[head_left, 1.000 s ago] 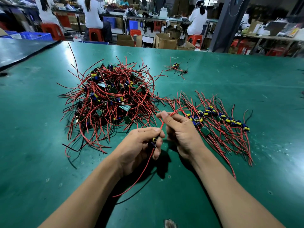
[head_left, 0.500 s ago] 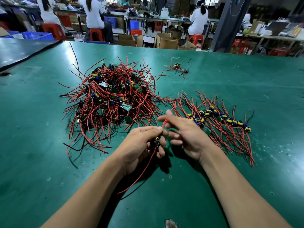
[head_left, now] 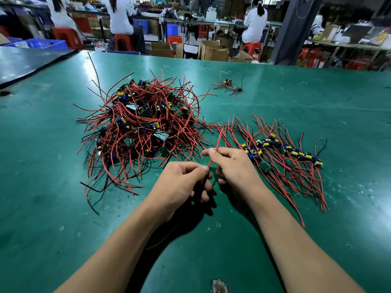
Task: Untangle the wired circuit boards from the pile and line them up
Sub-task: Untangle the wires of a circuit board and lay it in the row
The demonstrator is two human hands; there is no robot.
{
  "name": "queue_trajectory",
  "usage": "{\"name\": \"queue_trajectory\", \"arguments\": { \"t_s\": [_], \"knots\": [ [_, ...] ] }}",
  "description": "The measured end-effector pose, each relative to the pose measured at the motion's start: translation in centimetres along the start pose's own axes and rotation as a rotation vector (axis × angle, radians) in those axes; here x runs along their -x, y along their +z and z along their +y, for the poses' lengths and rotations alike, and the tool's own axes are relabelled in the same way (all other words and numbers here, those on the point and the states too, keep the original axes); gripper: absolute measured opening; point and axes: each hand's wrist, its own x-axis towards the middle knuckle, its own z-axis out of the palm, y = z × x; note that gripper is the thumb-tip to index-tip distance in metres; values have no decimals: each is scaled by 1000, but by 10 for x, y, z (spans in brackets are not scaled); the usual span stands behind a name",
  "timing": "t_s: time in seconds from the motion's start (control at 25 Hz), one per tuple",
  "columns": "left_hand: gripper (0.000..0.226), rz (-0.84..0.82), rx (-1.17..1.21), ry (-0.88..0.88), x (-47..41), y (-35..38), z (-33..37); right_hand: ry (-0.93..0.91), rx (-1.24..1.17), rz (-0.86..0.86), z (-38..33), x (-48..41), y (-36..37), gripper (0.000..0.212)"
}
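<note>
One red wire [head_left: 218, 142] runs away from me, just left of the lined-up row [head_left: 281, 149]: my left hand [head_left: 182, 185] grips its near end, my right hand [head_left: 234, 166], nearer the row, pinches it farther along.

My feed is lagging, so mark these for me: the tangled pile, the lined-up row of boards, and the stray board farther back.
tangled pile [head_left: 139, 127]: head view, middle of the heap.
lined-up row [head_left: 284, 147]: head view, components at mid-row.
stray board [head_left: 227, 81]: head view, its yellow component.
</note>
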Motion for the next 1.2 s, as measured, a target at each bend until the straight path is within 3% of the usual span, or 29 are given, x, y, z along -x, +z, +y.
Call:
{"name": "queue_trajectory", "arguments": {
  "t_s": [0.2,0.36,0.6,0.72,0.8,0.88,0.96,1.04,1.12,1.2],
  "knots": [
    [23,-47,-82,12,2,1,-1,-47,65,132,7,-11,-7,23],
    [23,-132,-115,-35,4,-3,3,-167,114,233,11,-17,-14,49],
    [20,-215,-130,-56,7,-5,6,-238,131,453,8,-19,-21,16],
    [20,-224,-119,-72,7,-6,7,-269,183,504,7,-18,-23,13],
    [20,-198,-87,-85,7,-5,6,-229,118,450,6,-17,-23,23],
    [24,-130,-6,-104,6,-2,5,-160,-24,427,2,-15,-25,48],
    [39,-61,95,-132,2,-1,6,-126,-96,434,-3,-13,-26,83],
    [54,-27,156,-167,-3,-2,6,-145,-88,432,-7,-9,-25,98],
    [63,-24,185,-200,-6,-4,6,-155,-50,394,-9,-4,-19,88],
    [68,-32,209,-215,-8,-5,5,-160,34,349,-11,5,-8,56]
  ]
}}
